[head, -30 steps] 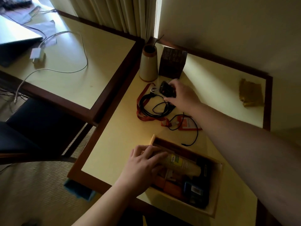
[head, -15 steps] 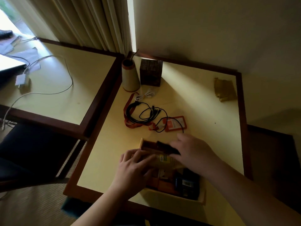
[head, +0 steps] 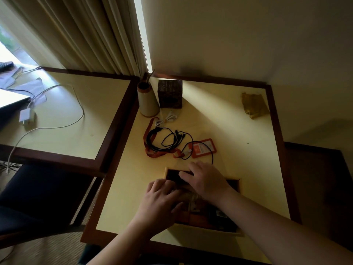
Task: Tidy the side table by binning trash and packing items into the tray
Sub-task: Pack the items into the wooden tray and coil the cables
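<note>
Nearest, a shallow wooden tray (head: 200,229) sits at the front edge of the side table (head: 248,150), packed with orange and black items. The left hand (head: 160,203) lies over its near-left part, fingers spread flat. The right hand (head: 204,178) rests on a small black object (head: 172,175) in the tray's far-left corner; whether it grips it cannot be told. Beyond lie a coiled black cable (head: 164,140), an orange lanyard badge (head: 202,148), a small white cable (head: 166,119), then a cone-shaped cup (head: 148,102), a dark box (head: 170,94) and a crumpled wrapper (head: 254,108).

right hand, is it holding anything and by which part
The right hand lies over a dark flat item in the tray's far corner; whether its fingers grip it cannot be told.
</note>
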The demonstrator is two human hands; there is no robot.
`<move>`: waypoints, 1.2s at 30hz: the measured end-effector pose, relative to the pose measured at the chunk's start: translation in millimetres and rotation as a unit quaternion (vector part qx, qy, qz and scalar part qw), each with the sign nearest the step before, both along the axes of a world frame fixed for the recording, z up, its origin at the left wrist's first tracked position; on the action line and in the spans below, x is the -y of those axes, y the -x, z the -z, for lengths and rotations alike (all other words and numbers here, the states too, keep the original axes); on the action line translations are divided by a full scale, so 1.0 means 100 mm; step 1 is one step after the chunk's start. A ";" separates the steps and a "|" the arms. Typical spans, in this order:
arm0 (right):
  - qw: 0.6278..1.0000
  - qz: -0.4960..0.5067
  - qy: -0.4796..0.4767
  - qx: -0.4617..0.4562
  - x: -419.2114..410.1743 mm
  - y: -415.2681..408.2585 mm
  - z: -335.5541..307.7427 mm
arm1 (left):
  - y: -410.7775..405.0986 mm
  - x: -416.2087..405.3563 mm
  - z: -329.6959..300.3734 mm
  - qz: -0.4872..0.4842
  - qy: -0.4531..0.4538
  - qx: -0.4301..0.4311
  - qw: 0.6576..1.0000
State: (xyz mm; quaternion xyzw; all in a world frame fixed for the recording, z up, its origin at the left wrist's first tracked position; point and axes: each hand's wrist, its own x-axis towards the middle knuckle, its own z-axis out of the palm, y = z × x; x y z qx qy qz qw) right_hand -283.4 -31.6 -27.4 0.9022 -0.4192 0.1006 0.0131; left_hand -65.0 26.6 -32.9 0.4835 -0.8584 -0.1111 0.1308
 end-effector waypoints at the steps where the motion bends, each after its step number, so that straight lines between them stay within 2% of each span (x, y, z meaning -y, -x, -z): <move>1: 1.000 0.009 -0.007 0.003 -0.02 0.02 0.01 | -0.01 0.00 -0.01 0.005 -0.002 0.003 1.000; 5: 0.993 0.080 -0.069 0.043 -0.21 0.21 -0.05 | -0.07 0.02 -0.06 0.005 -0.015 -0.001 1.000; 9: 0.964 0.220 -0.102 0.109 -0.54 0.56 -0.12 | -0.12 0.04 -0.09 0.003 -0.037 0.011 0.999; 11: 0.953 0.255 -0.116 0.113 -0.66 0.66 -0.11 | -0.10 0.05 -0.10 0.008 -0.044 0.012 0.999; 17: 0.947 0.267 -0.150 0.100 -0.65 0.53 -0.09 | -0.01 0.13 -0.17 0.022 -0.079 0.041 0.996; 25: 0.931 0.295 -0.214 0.028 -0.53 0.41 -0.15 | 0.00 0.22 -0.21 0.050 -0.112 0.083 0.989; 31: 0.927 0.320 -0.193 -0.010 -0.49 0.33 -0.09 | 0.06 0.20 -0.22 0.020 -0.127 0.110 0.986; 36: 0.925 0.352 -0.141 0.020 -0.61 0.30 -0.06 | 0.09 0.09 -0.24 -0.011 -0.116 0.108 0.987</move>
